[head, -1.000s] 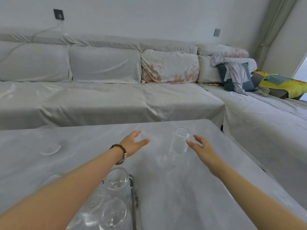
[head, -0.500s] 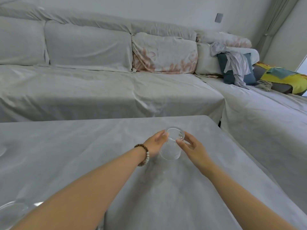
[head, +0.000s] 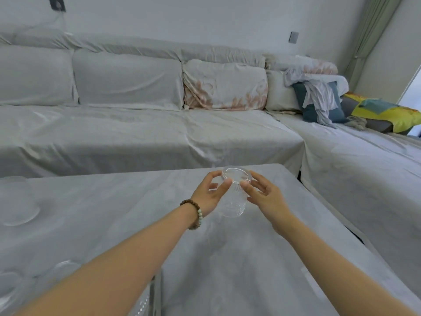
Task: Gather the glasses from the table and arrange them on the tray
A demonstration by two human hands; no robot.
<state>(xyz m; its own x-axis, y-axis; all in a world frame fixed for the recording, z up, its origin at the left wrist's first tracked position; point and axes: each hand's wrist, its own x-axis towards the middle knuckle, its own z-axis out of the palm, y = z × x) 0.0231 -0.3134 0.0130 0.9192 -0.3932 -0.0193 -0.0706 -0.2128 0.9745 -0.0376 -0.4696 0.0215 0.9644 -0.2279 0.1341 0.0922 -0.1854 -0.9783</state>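
Ribbed clear glass (head: pixel 233 197) upright near the far edge of the grey-covered table (head: pixel 250 258), right of centre; caught between both hands, rim level with the fingertips; can't tell if base rests on the cloth or sits just off it. Left hand (head: pixel 210 193) on the glass's left side, thumb and fingers curled round the upper wall just under the rim, touching; beaded bracelet (head: pixel 193 213) on that wrist. Right hand (head: pixel 265 196) on the glass's right side, thumb tip pressed on the upper wall, other fingers spread and reaching behind the rim; grip closed on the glass from both sides, thumbs almost meeting across the front. Second clear glass (head: pixel 17 201) at far left of the table, well apart from the hands. Tray (head: pixel 157 295) edge at bottom centre-left, mostly hidden under the left forearm; more glassware (head: pixel 61 269) at lower left beside it, blurred, count unclear. Sofa (head: pixel 136 133) under a pale cover behind the table; patterned cushion (head: pixel 225 87) on its back; dark blue cushion (head: pixel 319 103) with draped cloth at the right corner; yellow blanket (head: pixel 391 115) further right.
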